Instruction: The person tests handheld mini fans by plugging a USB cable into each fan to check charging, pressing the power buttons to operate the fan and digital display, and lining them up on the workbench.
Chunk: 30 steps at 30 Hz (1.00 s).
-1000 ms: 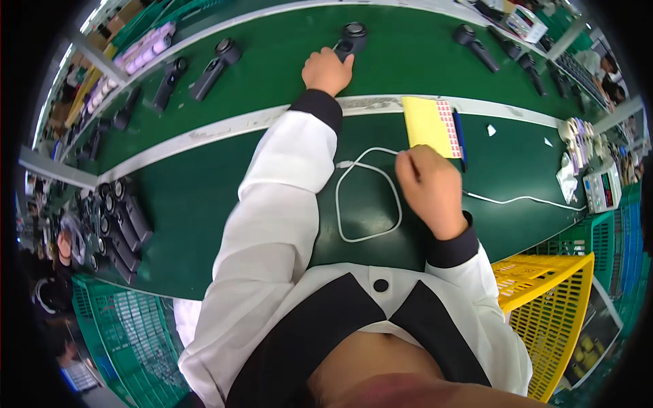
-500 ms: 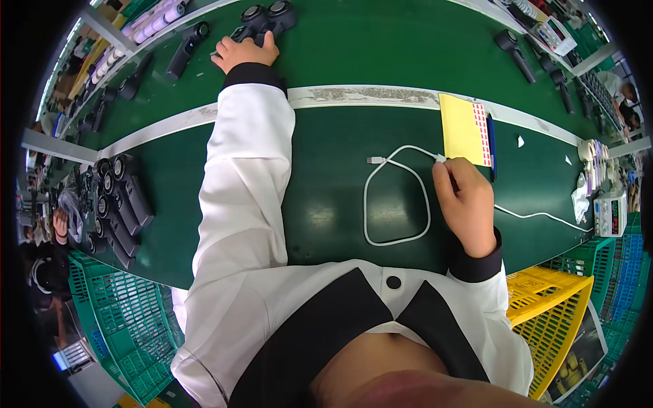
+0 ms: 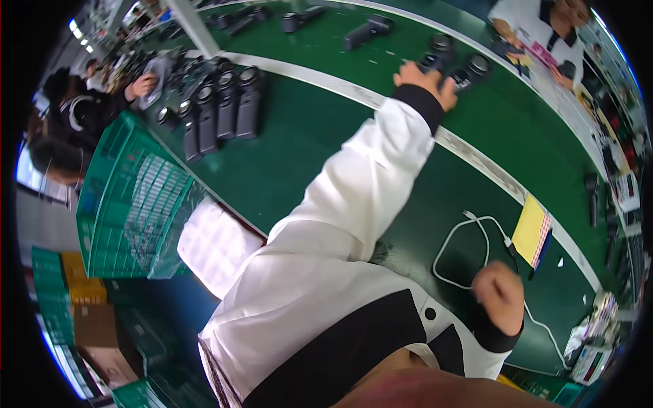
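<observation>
White cable (image 3: 457, 253) end hidden under right fist, left fingers blurred

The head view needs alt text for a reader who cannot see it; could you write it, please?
A person in a white top reaches the left hand onto black cylindrical devices on a green table, while the right hand, a fist, rests by a looped white cable. A yellow pad lies beyond; more devices stand left by a green crate.

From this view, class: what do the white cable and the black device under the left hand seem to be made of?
The white cable looks like flexible plastic-sheathed wire: it lies in a loose loop with a smooth matte skin. The black device under the left hand seems hard moulded plastic, dull, with a rounded end; metal parts cannot be ruled out.
</observation>
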Tool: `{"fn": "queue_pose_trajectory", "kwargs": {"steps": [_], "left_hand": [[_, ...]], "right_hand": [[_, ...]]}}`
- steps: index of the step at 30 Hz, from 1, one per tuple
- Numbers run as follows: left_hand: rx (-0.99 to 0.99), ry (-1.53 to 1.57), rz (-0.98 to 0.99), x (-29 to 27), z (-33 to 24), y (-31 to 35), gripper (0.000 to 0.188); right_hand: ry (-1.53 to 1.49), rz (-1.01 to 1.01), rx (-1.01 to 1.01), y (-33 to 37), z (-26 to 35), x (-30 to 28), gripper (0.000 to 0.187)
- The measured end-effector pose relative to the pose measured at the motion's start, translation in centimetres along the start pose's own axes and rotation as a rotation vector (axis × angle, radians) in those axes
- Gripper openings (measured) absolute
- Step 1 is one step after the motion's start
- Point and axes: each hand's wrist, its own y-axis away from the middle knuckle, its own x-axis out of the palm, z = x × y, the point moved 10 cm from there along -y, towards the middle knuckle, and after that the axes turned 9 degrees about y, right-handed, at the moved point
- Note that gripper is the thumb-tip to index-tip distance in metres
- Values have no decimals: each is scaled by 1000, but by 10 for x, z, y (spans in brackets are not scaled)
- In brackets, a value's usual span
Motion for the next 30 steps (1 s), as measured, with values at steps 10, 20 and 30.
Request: {"fn": "queue_pose_trajectory", "kwargs": {"steps": [10, 20, 30], "left_hand": [[540, 335, -29, -88, -42, 124, 31], [454, 338, 15, -107, -44, 152, 29], [434, 375, 16, -96, -38, 152, 31]], "right_hand": [[-648, 854, -1049, 77, 148, 67, 20], [-372, 976, -878, 92, 135, 93, 34], [-241, 883, -1045, 96, 168, 68, 33]]}}
